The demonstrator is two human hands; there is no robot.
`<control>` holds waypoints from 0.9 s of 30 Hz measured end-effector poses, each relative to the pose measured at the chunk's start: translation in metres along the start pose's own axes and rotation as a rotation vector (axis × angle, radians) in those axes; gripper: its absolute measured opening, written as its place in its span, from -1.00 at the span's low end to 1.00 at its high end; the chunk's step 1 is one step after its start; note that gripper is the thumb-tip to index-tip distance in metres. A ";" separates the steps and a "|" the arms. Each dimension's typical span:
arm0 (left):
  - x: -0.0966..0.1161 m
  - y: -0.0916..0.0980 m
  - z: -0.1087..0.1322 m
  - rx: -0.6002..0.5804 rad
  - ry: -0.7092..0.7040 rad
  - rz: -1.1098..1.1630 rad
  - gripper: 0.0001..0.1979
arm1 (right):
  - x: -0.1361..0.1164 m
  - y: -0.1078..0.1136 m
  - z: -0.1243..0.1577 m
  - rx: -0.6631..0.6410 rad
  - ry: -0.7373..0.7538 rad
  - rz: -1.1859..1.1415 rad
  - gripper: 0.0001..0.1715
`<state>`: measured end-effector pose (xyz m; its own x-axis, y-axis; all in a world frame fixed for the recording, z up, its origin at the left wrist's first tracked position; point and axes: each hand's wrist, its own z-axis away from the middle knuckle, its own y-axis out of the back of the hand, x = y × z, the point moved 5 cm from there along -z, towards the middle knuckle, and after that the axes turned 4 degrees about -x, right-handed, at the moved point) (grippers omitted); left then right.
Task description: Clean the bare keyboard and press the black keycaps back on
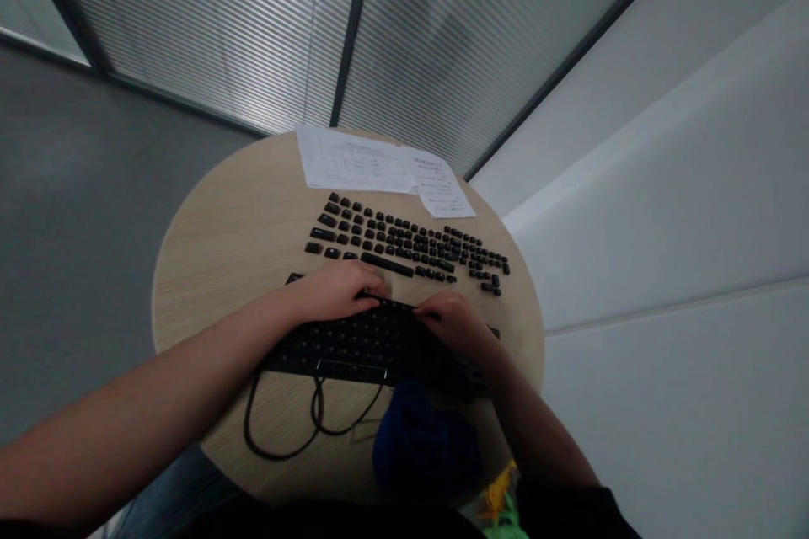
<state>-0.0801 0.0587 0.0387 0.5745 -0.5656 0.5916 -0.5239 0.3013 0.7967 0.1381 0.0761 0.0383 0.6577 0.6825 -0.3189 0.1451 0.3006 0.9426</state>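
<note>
A black keyboard frame (354, 349) with its keycaps off lies on the near part of a round wooden table (233, 236). My left hand (338, 290) rests on the frame's far left edge, fingers curled onto it. My right hand (452, 324) sits on the frame's right half, fingers bent and pinched at a spot near the top row; what is between them is too small to tell. Beyond the frame, several loose black keycaps (410, 244) are laid out on the table in keyboard order.
Two printed paper sheets (379, 168) lie at the table's far edge. The keyboard's black cable (303, 425) loops toward the near edge. A dark blue object (423, 442) sits in front of me. Glass partitions with blinds (253, 34) and a white wall (663, 227) surround the table.
</note>
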 end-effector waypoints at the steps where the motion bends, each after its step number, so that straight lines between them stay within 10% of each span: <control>1: -0.001 0.000 0.000 0.005 -0.001 0.005 -0.82 | 0.001 0.001 0.000 0.000 0.015 -0.005 -0.79; 6: -0.002 -0.001 0.001 -0.004 -0.009 0.015 -0.80 | 0.036 0.039 -0.017 0.175 0.064 -0.103 -0.86; 13: -0.001 0.000 0.002 0.004 0.007 -0.009 -0.79 | 0.146 0.107 -0.089 0.283 -0.424 0.189 -0.71; 27: -0.002 0.000 0.002 0.016 0.008 -0.002 -0.79 | 0.175 0.087 -0.139 0.217 -0.366 0.108 -0.82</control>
<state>-0.0826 0.0581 0.0369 0.5805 -0.5599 0.5913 -0.5327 0.2881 0.7958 0.1629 0.3147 0.0509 0.8907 0.4093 -0.1979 0.1871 0.0667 0.9801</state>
